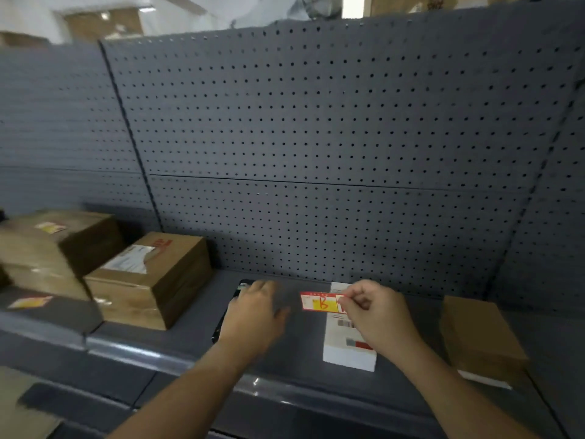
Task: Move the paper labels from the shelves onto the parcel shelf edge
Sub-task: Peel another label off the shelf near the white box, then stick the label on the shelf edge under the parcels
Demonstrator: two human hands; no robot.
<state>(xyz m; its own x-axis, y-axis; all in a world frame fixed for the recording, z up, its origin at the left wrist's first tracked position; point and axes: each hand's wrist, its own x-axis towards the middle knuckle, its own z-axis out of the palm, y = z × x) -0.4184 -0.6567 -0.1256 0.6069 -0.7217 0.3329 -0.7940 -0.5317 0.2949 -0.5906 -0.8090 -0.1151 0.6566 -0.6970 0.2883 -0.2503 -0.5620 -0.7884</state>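
My right hand [376, 315] pinches the right end of a red and yellow paper label [319, 301] marked with a red "B" and holds it just above the grey shelf [300, 350]. My left hand [256, 315] lies flat on the shelf to the left of the label, partly covering a flat black item [235, 296]; whether it grips that item cannot be told. The shelf's shiny front edge strip [259, 383] runs below both wrists. Another red and yellow label [30, 301] lies on the neighbouring shelf at far left, and one sits on the big brown box [50, 228].
A white parcel [348, 343] lies under my right hand. Brown cardboard boxes stand at the left [152, 280] and the right [478, 337]. Grey pegboard [316, 137] closes off the back of the shelf.
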